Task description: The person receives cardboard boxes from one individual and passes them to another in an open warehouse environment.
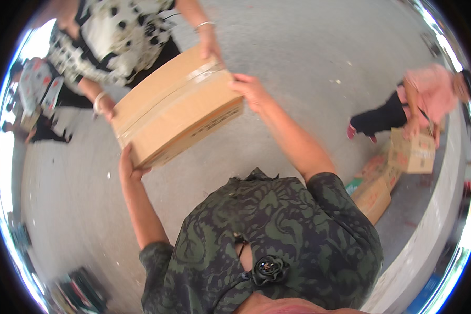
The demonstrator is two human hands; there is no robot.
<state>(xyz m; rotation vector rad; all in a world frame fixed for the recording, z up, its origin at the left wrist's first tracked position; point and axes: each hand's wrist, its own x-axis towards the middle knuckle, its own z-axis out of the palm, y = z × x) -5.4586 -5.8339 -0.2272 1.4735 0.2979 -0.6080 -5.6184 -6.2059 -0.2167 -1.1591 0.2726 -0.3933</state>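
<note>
A brown cardboard box (176,106), taped along its top seam, is held up in front of me above the concrete floor. My left hand (132,163) grips its near left corner, thumb on the top. At the right end, my right hand (251,90) holds the box by its edge. Dark printing runs along the side that faces me. A person opposite, in a cream and black patterned top, also has both hands on the box, one hand (209,46) at its far right corner and the other (105,106) at its far left corner.
To the right, a person in a pink shirt (428,94) handles a carton (412,151) over several more cardboard boxes (371,198) by a low pale ledge (428,231). Other people (41,88) are at the far left. Dark crates (80,290) stand at lower left.
</note>
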